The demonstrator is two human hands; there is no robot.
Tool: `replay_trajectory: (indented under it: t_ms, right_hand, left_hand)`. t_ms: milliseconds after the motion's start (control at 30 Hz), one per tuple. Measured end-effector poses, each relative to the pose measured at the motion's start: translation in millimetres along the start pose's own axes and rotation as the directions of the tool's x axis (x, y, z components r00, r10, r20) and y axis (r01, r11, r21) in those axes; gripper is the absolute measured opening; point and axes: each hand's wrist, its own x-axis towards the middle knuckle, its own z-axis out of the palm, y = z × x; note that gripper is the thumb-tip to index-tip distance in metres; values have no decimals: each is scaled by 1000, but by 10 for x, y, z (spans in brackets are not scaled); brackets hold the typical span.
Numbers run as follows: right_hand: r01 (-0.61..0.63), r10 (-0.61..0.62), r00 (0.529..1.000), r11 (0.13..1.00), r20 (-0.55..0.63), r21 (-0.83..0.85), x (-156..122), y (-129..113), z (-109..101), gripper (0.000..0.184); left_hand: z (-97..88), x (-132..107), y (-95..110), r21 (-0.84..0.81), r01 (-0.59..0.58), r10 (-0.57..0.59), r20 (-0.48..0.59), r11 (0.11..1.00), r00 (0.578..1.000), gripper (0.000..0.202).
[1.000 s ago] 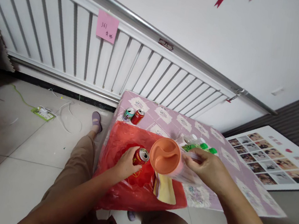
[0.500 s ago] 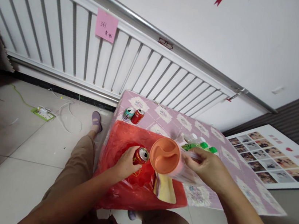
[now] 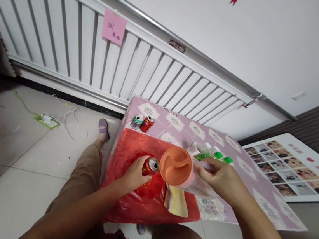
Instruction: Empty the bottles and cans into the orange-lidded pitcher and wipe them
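Note:
My left hand is wrapped round a red drink can, whose opened top faces up toward me. Just right of the can, my right hand grips the handle of a clear pitcher with an orange lid. The pitcher is tipped so that its lid leans toward the can; whether lid and can touch I cannot tell. Below them a red plastic sheet covers part of the table, and a red tray or dish is partly hidden by my left hand. A folded yellow cloth lies beneath the pitcher.
A green can and another red can stand at the far left of the patterned tablecloth. Several bottles with green or white caps sit behind the pitcher. A radiator runs along the wall; a power strip lies on the floor.

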Motion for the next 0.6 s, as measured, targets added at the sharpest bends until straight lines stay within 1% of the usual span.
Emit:
replay_trajectory:
  t_ms: [400,600]
  right_hand:
    - [22,-23,1000,1000,-4,-15,13,-26,4,26]
    - [34,-34,999,999,-7,-15,40,-3,33,24]
  left_hand:
    - [-12,-3,24,1,19,-19,15,1000,1000,75]
    - [-23,-7,40,-13,58,-58,24,998,998,76]
